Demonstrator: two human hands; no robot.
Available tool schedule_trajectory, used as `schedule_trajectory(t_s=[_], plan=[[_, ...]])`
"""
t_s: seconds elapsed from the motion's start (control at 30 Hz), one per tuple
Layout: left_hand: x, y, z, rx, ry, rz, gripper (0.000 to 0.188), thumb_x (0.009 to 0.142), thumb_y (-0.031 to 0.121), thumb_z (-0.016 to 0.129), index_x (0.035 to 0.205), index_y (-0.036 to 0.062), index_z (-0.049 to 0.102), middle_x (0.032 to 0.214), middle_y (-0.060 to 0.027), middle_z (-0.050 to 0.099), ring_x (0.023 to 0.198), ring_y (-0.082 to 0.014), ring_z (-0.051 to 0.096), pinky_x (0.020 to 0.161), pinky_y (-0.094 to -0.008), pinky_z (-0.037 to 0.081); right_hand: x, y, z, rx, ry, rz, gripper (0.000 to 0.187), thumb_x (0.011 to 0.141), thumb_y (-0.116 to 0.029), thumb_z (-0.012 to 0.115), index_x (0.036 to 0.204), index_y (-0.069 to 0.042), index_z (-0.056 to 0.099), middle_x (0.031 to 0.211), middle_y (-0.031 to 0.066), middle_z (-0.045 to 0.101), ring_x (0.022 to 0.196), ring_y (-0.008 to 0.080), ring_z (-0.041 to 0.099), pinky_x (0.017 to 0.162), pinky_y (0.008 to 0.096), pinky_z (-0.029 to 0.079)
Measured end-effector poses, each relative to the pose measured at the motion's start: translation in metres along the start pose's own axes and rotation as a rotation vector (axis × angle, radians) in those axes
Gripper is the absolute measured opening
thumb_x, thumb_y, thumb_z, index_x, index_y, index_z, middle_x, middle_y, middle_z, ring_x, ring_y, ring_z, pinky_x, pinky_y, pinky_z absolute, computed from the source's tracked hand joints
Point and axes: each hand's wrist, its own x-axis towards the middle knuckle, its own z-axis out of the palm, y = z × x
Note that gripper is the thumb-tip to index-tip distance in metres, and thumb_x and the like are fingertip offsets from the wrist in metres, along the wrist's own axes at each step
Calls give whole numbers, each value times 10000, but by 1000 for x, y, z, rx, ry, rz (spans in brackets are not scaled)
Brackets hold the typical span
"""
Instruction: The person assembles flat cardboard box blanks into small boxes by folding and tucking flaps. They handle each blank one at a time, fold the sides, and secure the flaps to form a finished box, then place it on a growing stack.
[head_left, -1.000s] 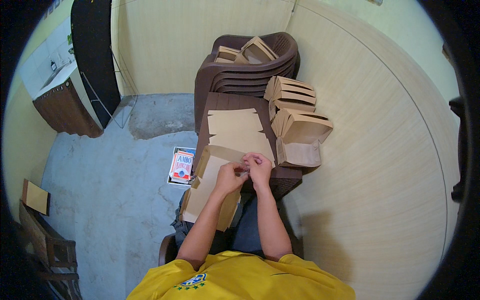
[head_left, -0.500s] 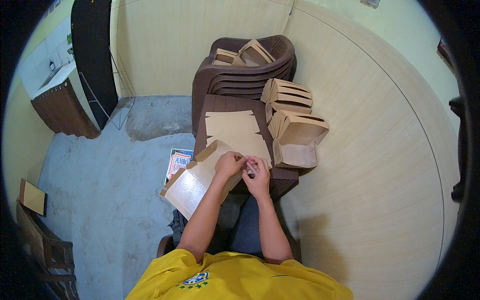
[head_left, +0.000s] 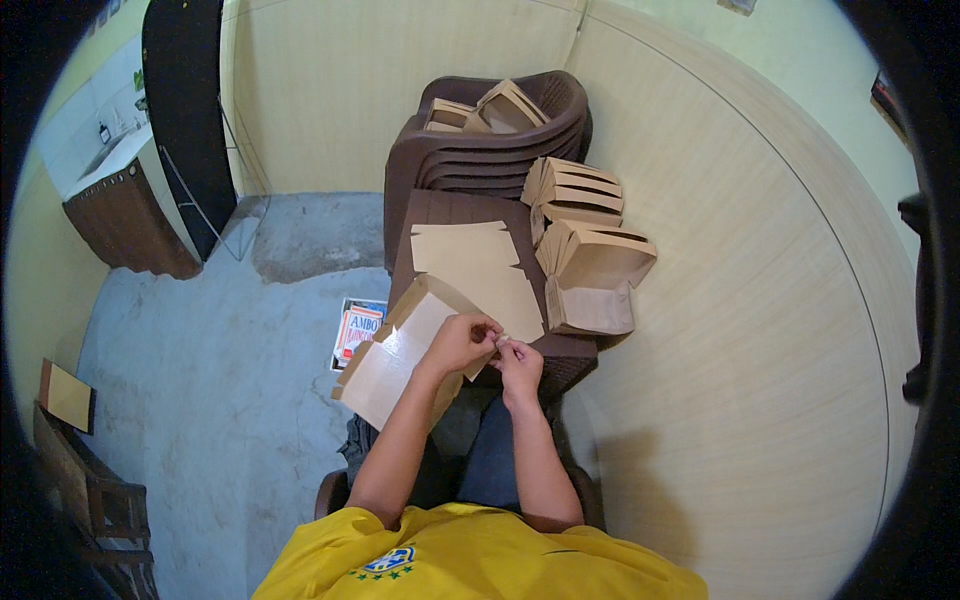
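A partly folded cardboard box blank [head_left: 385, 360], brown with a glossy pale inner face, lies tilted over my lap and the near edge of the brown stand. Its side flaps are bent up. My left hand [head_left: 460, 343] is closed in a pinch at the blank's right end. Close against it, my right hand [head_left: 520, 372] also pinches a small folded corner of the board. The fingers hide most of that corner. Just beyond my hands, flat cardboard blanks [head_left: 470, 255] lie on the brown woven-pattern plastic stand [head_left: 425, 210].
Folded cardboard boxes [head_left: 595, 290] stand nested along the right side, by the wood-panel wall. More boxes [head_left: 505, 108] sit on the stacked brown chairs [head_left: 480, 150] at the back. A box with printed packets [head_left: 358, 330] is on the floor to the left.
Both hands have come slightly lower and nearer together at the corner. The box blank has shifted a little to the right, and my right fingers have closed into a tighter pinch.
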Motion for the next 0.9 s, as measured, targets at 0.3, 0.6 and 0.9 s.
schedule_trajectory(t_s=[0.3,0.6,0.9], plan=[[-17,1,10,-83,195,23,180,971,85,769,1105,-31,801,968,-124,806,851,-166,763,783,-320,620,-5,-14,11,52,23,-135,269,1024,-1,699,1276,32,611,987,98,741,851,144,705,683,303,605],[-14,-9,7,-493,160,-212,195,1021,142,768,1145,-4,803,1009,-61,797,883,-125,719,764,-297,617,-13,-35,16,-145,-44,-320,436,972,36,729,1340,-41,509,890,94,729,767,150,712,674,299,573],[-14,-9,-1,-586,127,-310,210,1011,154,788,1136,-14,798,992,-83,794,830,-147,741,738,-296,623,-13,-32,18,-157,3,-326,422,938,25,761,1290,-47,540,874,79,725,768,139,697,683,299,574]])
